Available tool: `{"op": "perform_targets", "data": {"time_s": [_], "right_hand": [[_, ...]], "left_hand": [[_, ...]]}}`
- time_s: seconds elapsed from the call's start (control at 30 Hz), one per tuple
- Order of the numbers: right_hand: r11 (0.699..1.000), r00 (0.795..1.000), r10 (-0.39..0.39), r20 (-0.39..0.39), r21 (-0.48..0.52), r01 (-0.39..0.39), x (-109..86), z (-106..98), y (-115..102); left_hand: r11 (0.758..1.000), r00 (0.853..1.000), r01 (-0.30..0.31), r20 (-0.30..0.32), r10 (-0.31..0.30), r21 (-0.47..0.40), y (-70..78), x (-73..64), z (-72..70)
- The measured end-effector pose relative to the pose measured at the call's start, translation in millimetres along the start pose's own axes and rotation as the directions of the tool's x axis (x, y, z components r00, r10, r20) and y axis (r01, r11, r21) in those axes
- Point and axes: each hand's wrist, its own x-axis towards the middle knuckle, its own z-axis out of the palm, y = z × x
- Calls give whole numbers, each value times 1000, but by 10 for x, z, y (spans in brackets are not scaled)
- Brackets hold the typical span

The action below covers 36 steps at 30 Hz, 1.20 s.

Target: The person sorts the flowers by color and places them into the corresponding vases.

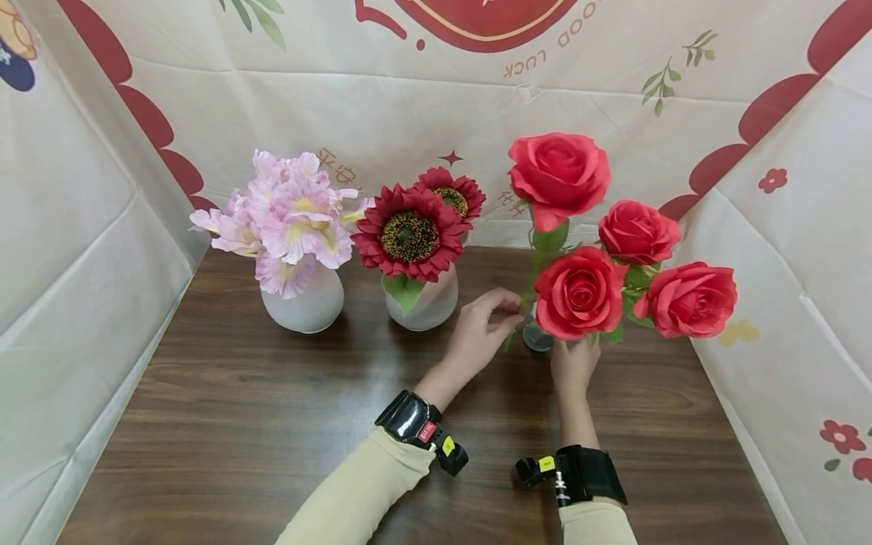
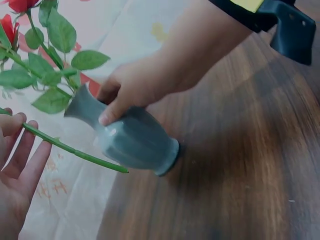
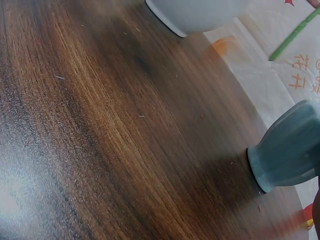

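My left hand (image 1: 477,333) pinches the green stem (image 2: 75,151) of a red rose (image 1: 559,175). The stem's bare lower end hangs beside the blue-grey vase (image 2: 131,137), outside it. My right hand (image 1: 575,365) grips that vase around its neck and upper body, as the left wrist view shows. Three more red roses, among them a front one (image 1: 580,294), rise from the vase's mouth with green leaves (image 2: 62,32). In the head view the blossoms cover most of the vase and part of my right hand. The right wrist view shows the vase's base on the table.
Left of my hands stands a pale vase (image 1: 436,299) with dark red sunflowers (image 1: 410,236). Farther left, a white vase (image 1: 306,303) holds pink-lilac flowers (image 1: 286,216). Printed cloth (image 1: 436,113) walls the wooden table (image 1: 272,424) at the back and sides.
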Motion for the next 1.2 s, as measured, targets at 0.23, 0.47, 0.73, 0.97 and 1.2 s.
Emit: {"op": "perform_targets", "data": {"time_s": [0.23, 0.47, 0.73, 0.97, 1.2], "right_hand": [[1000, 1000, -10, 4, 2, 10, 19, -21, -2], [997, 997, -74, 24, 10, 73, 6, -44, 30], [995, 996, -85, 7, 49, 84, -23, -51, 42], [995, 999, -54, 6, 83, 53, -17, -54, 71], [995, 999, -33, 9, 93, 33, -16, -27, 51]], "left_hand": [[997, 996, -68, 52, 67, 22, 160, 107, 90], [991, 989, -128, 84, 124, 38, 302, 271, 214], [981, 982, -182, 70, 177, 71, 432, 413, 305], [976, 981, -190, 59, 185, 105, 486, 494, 372], [974, 981, -192, 14, 191, 124, 515, 580, 381]]}}
